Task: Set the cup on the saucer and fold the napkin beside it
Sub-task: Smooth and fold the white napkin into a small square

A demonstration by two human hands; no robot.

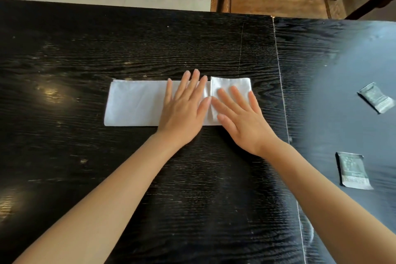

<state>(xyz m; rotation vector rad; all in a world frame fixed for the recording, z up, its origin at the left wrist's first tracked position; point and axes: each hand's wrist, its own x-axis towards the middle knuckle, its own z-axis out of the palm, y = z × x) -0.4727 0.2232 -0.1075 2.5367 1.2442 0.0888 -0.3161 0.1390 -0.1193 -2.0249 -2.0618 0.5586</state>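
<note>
Pressing flat on a white napkin (137, 103), both hands are seen from above on a black wooden table (85, 49). The left hand (184, 109) is laid palm down, fingers spread, across the middle of the long cloth strip; the right hand (237, 115) is laid the same way on a short flap turned over at the strip's right end. Nothing is gripped by either hand; the cloth is only held down. If the palms are lifted too soon, the flap could spring open, and if one hand is slid sideways the layers could be dragged askew, leaving a crooked crease. One napkin is counted, two hands, and two small grey packets, a far packet (377, 97) and a near packet (352, 170), well apart from the napkin at the right. No cup or saucer is in view.
</note>
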